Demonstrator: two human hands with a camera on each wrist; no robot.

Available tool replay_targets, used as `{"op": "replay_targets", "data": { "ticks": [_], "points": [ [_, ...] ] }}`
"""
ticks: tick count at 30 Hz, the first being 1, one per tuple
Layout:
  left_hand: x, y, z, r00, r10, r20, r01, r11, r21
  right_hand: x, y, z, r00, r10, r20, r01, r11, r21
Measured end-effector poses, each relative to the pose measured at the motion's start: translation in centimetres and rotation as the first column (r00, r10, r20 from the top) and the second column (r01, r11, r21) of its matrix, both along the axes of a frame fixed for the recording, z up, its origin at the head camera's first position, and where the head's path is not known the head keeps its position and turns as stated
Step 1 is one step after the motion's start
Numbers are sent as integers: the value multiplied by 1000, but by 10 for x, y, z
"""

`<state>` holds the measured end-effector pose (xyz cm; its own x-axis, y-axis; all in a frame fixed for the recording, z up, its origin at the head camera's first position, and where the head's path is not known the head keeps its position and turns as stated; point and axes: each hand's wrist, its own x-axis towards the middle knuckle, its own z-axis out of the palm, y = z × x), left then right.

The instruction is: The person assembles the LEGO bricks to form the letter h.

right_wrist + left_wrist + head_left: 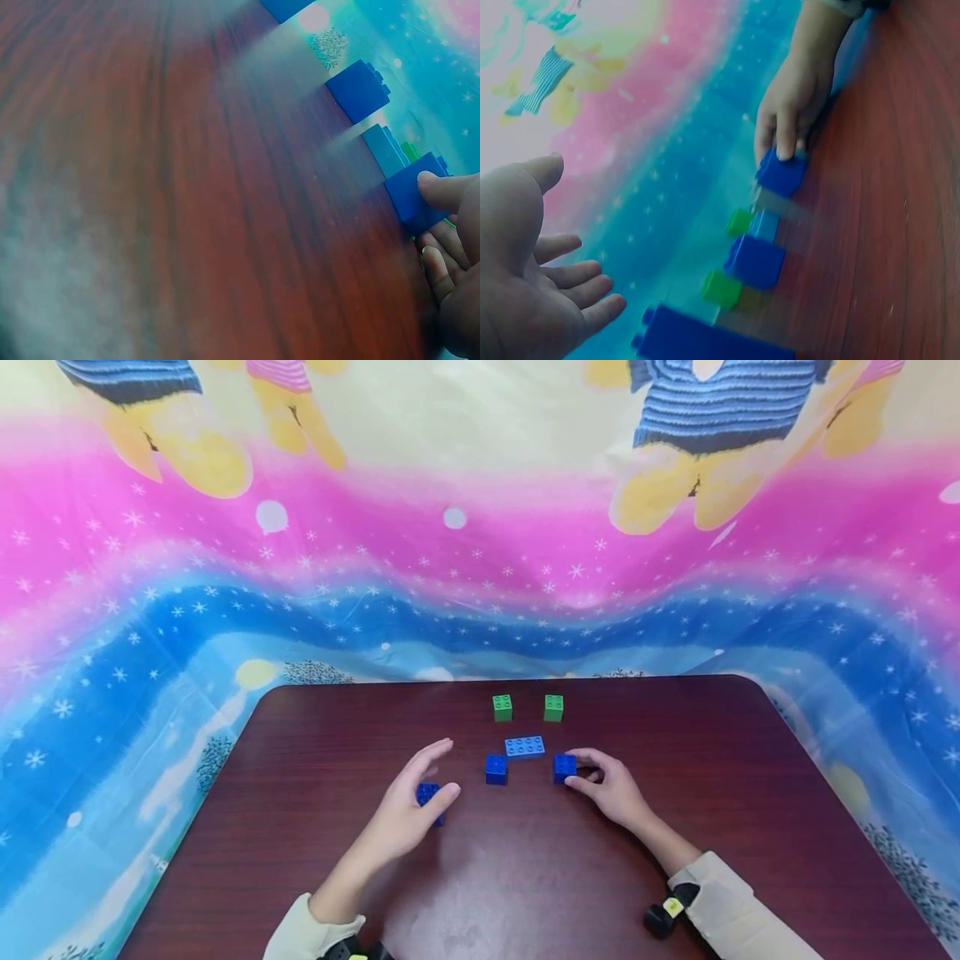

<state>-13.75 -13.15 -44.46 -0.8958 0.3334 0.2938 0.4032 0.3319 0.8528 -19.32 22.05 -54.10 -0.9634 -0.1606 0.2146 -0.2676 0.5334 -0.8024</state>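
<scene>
My right hand (618,789) pinches a dark blue square building brick (564,768) between thumb and fingers. In the right wrist view the thumb presses on the near face of that brick (416,196). My left hand (405,814) is spread, thumb apart from the fingers, beside another dark blue brick (429,795) that it partly hides in the head view. The left wrist view has this brick (705,337) at its bottom edge, apart from the fingers. A third dark blue brick (496,769) stands between the hands.
Behind the dark blue bricks lies a lighter blue long brick (524,747). Farther back stand two green square bricks, one on the left (502,707) and one on the right (553,707). The dark red-brown table (525,893) ends at a patterned cloth (480,568).
</scene>
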Motion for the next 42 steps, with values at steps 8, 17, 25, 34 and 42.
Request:
{"op": "replay_targets", "data": {
  "ticks": [8, 17, 25, 34, 42],
  "points": [
    [5, 32, -8, 996, 4, 92, -4, 1000, 1, 0, 0, 0, 1000, -1, 26, 1, 1000, 0],
    [10, 62, -32, 987, 55, 154, -54, 998, -11, 0, 0, 0, 999, -1, 34, 1, 1000, 0],
    [1, 78, -51, 971, 194, 142, -201, 979, 35, -1, 0, 3, 999, -1, 35, 1, 1000, 0],
    [-10, 92, -71, 947, 312, 80, -318, 946, 69, -1, 1, 5, 999, -1, 42, 1, 1000, -9],
    [-20, 98, -86, 919, 385, 81, -391, 917, 76, 1, 1, 4, 999, 1, 42, -1, 1000, -5]
  ]
}}
